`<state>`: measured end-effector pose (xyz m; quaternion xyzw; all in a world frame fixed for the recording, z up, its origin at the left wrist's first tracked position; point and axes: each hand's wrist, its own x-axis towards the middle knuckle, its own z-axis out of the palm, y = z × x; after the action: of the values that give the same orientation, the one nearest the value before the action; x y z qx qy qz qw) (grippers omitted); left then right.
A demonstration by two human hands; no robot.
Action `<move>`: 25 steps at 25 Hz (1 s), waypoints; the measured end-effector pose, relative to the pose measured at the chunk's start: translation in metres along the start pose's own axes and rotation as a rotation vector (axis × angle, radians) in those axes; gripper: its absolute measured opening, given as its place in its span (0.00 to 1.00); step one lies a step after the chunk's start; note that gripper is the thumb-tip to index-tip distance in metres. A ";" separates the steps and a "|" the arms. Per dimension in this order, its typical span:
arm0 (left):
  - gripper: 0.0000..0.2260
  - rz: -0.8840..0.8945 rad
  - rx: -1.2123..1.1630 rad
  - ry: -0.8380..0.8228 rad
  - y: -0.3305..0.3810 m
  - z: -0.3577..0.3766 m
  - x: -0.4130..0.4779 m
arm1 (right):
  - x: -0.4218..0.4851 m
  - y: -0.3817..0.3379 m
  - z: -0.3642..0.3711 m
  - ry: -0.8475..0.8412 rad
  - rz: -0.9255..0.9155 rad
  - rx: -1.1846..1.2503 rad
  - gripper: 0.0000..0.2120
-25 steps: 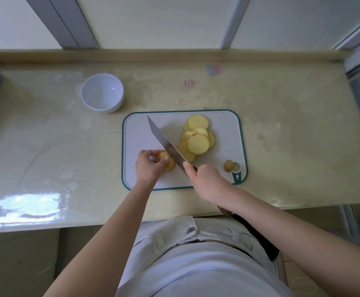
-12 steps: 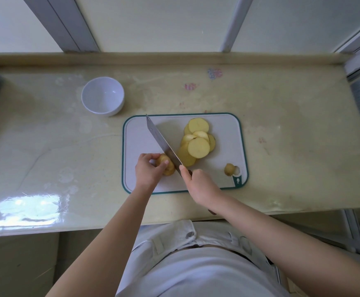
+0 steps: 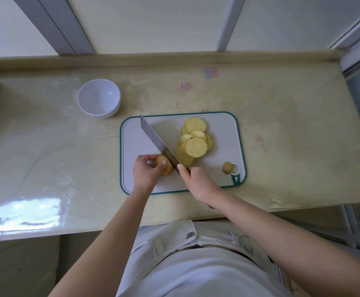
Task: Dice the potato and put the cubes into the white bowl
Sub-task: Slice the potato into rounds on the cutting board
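Over the pale table [image 3: 282, 125], the green-rimmed cutting board [image 3: 224, 129] carried the whole job, and the white bowl [image 3: 98, 97] stood well apart at its far left, no cubes in it. It looked like the slicing stage. The cleaver [image 3: 153, 138] lay angled across the board, its handle gripped by the right hand [image 3: 198, 181], forefinger on the blade. The left hand [image 3: 146, 171] curled over the potato stub [image 3: 166, 167], pinching it just beside the blade. Round slices [image 3: 195, 146] lay heaped to the right, and an end nub [image 3: 227, 167] sat near the corner. Next, probably, a careful cut close to the fingertips, then strips.
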<state>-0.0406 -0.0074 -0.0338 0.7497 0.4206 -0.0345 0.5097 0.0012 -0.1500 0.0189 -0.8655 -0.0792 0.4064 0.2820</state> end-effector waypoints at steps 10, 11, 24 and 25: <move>0.17 0.031 0.018 -0.004 0.002 -0.001 -0.007 | -0.025 -0.007 -0.027 0.007 -0.068 0.045 0.27; 0.17 0.039 0.012 -0.007 0.002 -0.001 -0.008 | -0.027 -0.006 -0.028 0.007 -0.064 0.043 0.27; 0.12 0.061 0.012 0.027 -0.002 0.005 -0.010 | -0.039 0.005 -0.015 0.019 -0.028 0.013 0.30; 0.10 0.069 0.014 0.025 -0.002 0.005 -0.010 | -0.040 0.005 -0.015 0.018 -0.026 0.013 0.31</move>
<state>-0.0464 -0.0174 -0.0327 0.7676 0.4007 -0.0107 0.5002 -0.0140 -0.1750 0.0501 -0.8662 -0.0850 0.3954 0.2935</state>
